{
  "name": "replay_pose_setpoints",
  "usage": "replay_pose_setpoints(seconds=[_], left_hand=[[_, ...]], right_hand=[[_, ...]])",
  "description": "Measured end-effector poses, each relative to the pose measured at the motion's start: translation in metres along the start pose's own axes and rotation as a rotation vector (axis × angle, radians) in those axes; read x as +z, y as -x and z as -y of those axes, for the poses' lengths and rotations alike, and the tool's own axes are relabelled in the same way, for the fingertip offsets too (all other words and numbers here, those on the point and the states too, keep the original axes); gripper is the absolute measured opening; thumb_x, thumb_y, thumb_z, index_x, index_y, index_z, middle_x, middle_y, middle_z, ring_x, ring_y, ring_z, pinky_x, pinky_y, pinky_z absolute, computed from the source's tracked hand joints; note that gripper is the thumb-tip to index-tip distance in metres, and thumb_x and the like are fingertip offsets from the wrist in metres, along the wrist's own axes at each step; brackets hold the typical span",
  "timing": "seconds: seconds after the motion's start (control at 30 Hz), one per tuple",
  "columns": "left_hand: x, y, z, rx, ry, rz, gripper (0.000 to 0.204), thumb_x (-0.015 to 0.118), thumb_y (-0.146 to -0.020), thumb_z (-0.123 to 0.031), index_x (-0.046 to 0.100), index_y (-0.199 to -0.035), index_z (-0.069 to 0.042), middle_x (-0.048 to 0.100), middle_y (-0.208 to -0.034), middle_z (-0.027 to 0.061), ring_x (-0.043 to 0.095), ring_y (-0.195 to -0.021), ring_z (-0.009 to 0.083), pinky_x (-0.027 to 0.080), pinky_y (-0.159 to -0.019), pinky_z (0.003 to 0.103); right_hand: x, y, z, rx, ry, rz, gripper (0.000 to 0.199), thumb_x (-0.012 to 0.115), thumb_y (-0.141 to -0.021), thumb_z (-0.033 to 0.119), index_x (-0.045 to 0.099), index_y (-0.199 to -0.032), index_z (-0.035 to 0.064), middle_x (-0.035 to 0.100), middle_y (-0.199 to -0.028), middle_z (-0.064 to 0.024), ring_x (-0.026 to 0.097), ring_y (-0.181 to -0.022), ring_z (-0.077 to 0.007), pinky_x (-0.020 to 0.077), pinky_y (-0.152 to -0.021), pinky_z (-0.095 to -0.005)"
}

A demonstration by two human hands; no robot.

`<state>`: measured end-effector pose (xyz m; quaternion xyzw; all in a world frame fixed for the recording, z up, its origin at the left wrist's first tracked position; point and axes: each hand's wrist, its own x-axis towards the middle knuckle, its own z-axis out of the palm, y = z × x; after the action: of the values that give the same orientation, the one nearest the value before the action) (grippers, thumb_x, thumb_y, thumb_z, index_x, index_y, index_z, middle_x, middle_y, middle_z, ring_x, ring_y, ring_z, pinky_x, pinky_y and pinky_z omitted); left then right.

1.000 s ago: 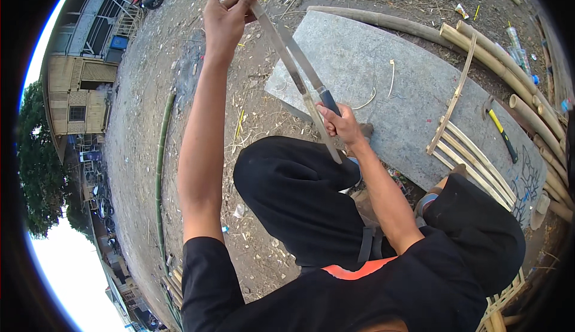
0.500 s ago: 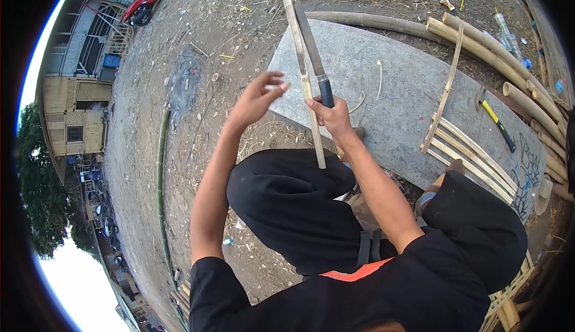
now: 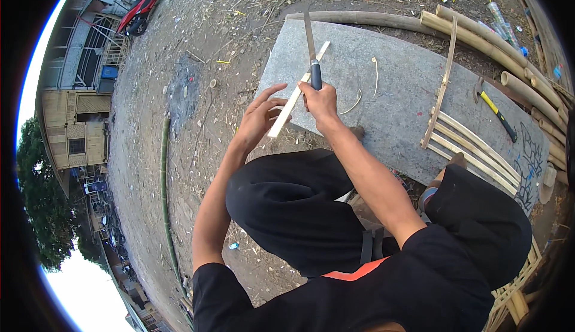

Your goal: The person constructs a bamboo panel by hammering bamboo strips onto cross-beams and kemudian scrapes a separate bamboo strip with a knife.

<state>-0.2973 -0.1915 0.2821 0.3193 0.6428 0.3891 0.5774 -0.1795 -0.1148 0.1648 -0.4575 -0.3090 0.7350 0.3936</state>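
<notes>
Red motorcycle [image 3: 141, 7] upper left, bamboo poles [image 3: 479, 43] crowding the upper right, claw hammer [image 3: 497, 115] resting on the grey slab [image 3: 395, 122]. Centre frame, the pale bamboo strip [image 3: 290, 109] slants between the hands, crossing behind the knife [image 3: 315, 75]. Right hand [image 3: 322, 101] grips the knife's handle, blade upward, thumb at the strip; left hand [image 3: 256, 119], fingers loosely spread, sits around its lower end.

Red m'bike [image 3: 139, 5] stands far L — blue box [image 3: 109, 72] nr tan bldg [image 3: 58, 106].
</notes>
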Motion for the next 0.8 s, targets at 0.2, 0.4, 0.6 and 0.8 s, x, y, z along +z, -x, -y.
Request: replay_pose_setpoints(seconds=[0.2, 0.4, 0.6, 0.8], left_hand=[[0.01, 0.026, -0.011, 0.688, -0.805, -0.016, 0.038, 0.057, -0.086, 0.002, 0.055, -0.123, -0.004, 0.061, -0.118, 0.0103, 0.057, -0.113, 0.026, 0.043, -0.1, 0.042], [0.01, 0.004, -0.011, 0.861, -0.207, -0.318, 0.025, 0.052, -0.1, -0.02, 0.048, -0.084, -0.001, 0.054, -0.078, 0.0079, 0.058, -0.082, 0.0211, 0.049, -0.09, 0.04], [-0.013, -0.013, -0.059, 0.977, 0.249, -0.678, 0.034, 0.046, -0.101, -0.025, 0.034, -0.071, -0.012, 0.03, -0.059, -0.0013, 0.034, -0.056, 0.0111, 0.045, -0.062, 0.035], [-0.021, 0.005, -0.105, 1.108, 0.247, -0.81, 0.04, 0.046, -0.098, -0.022, 0.028, -0.064, -0.013, 0.021, -0.051, -0.0033, 0.023, -0.047, 0.0088, 0.033, -0.049, 0.031]], right_hand=[[0.019, 0.018, 0.027, 0.142, -0.281, -0.082, 0.023, 0.067, -0.081, 0.018, 0.053, -0.067, 0.0054, 0.052, -0.056, -0.0016, 0.049, -0.045, -0.0112, 0.0376, -0.043, -0.0297], [0.027, 0.029, 0.028, 0.106, -0.234, 0.104, 0.036, 0.061, -0.092, 0.036, 0.056, -0.077, 0.0034, 0.053, -0.058, -0.0025, 0.051, -0.048, -0.0116, 0.0404, -0.046, -0.0301], [-0.087, 0.008, -0.04, -0.141, 0.465, -0.333, 0.047, 0.052, -0.095, 0.044, 0.056, -0.096, -0.0026, 0.064, -0.082, -0.0242, 0.064, -0.081, -0.0428, 0.0466, -0.071, -0.0507], [-0.133, 0.017, -0.077, 0.082, 0.7, -0.468, 0.05, 0.051, -0.094, 0.045, 0.056, -0.1, -0.0041, 0.065, -0.091, -0.0285, 0.063, -0.094, -0.0464, 0.0451, -0.082, -0.0534]])
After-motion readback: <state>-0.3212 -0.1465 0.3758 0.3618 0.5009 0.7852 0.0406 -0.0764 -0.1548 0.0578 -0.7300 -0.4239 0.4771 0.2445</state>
